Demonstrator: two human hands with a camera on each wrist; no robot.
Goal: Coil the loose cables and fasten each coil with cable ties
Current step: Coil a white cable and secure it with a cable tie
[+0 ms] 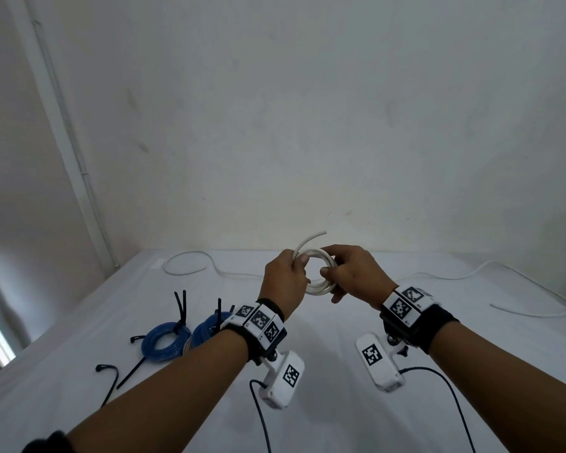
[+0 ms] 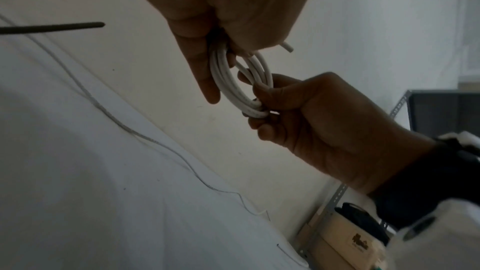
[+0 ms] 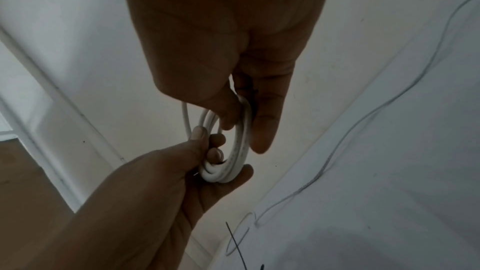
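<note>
I am holding a white cable coil (image 1: 319, 273) up above the table (image 1: 340, 371) between both hands, with my left hand (image 1: 283, 279) clenching its left side, thumb over the strands, and my right hand (image 1: 353, 274) curling fingers round the right side; a short free end (image 1: 311, 241) is sticking up past my left thumb. On the wrist views I am seeing several turns stacked together, my right fingers (image 2: 262, 98) pinching the bundle at its lower edge and my left fingers (image 3: 217, 154) hooking through the ring. As I am judging it, the task is sitting somewhere around the middle: two blue coils (image 1: 167, 341) are lying at the left of the table, already cinched with black cable ties (image 1: 181, 305) whose tails are poking upward, while this white coil is wound but not yet tied. Loose black ties (image 1: 110, 377) are lying near the blue coils, so one is there for fastening. A further white cable (image 1: 533, 289) is trailing uncoiled across the far side of the table, so I am counting that as work left. For writing, I am making out only black-and-white square markers (image 1: 371, 354) on the wrist rigs; a label on a beige box (image 2: 348, 239) in the left wrist view is too blurred for me to read
</note>
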